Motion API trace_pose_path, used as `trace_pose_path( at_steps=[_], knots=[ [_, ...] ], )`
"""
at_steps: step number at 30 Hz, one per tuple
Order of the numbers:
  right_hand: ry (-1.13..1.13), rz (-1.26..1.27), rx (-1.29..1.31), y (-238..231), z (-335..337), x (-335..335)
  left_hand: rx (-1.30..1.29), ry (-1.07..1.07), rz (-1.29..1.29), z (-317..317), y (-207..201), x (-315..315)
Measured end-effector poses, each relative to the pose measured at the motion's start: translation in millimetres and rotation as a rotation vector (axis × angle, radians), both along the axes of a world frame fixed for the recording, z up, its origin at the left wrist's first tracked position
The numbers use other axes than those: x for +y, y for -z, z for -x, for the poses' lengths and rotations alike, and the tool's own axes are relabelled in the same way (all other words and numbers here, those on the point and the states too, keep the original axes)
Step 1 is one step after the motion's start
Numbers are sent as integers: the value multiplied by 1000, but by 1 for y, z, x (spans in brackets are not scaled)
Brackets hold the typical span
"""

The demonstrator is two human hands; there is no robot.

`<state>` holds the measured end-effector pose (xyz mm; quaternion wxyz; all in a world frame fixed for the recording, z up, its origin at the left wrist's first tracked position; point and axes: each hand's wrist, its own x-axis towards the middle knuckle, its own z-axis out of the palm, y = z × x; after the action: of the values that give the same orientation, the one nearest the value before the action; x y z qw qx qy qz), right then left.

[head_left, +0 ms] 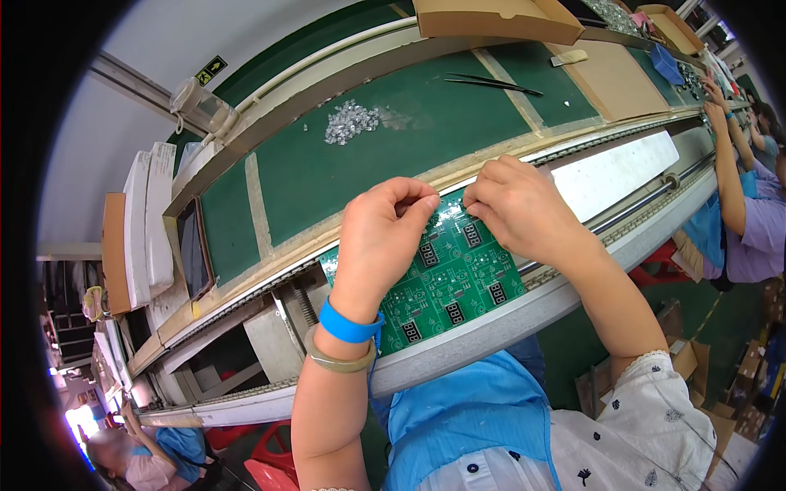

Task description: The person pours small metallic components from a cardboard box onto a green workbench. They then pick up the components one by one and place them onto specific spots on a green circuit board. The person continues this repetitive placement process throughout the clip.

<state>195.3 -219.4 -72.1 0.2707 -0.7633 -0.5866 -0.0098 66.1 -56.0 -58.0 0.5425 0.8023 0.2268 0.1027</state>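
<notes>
A green circuit board (438,282) with several black digit displays lies across the rails in front of me. Over its far left part, my left hand (378,237) is closed, thumb and index fingertip pressed together near the far edge. At the far right part of the board my right hand (520,206) is closed too, its fingers bunched and pointing down at the board. Whatever either pinch holds is too small or hidden to make out. Beyond the hands, a heap of small clear parts (350,123) sits on the green bench top (315,188).
Black tweezers (494,83) lie at the far right of the bench, near a tan-handled tool (569,57). A cardboard box (499,20) stands behind. The metal rail (467,331) runs along my side. Co-workers sit at far right and lower left; a blue bin (666,65) stands farther right.
</notes>
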Motion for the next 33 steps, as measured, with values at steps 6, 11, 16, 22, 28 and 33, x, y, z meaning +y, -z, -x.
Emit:
trace_pose_path(
  at_steps=[6, 11, 16, 22, 28, 33],
  knots=[
    [8, 58, -126, -5, 6, 1, -9, 3, -9, 0, 1, 1],
    [7, 93, -189, -9, 9, 3, -6, 2, -27, 0, 2, 1],
    [25, 128, -144, -13, 8, 6, -13, 5, -51, 0, 3, 1],
    [-4, 123, -106, -12, 4, 6, -3, 14, -57, 0, 4, 1],
    [20, 107, -25, -8, 4, 6, -8, 23, -60, -1, 5, 1],
    [-4, 126, 56, -7, -1, 4, 13, 25, -59, -1, 3, -1]
  ],
)
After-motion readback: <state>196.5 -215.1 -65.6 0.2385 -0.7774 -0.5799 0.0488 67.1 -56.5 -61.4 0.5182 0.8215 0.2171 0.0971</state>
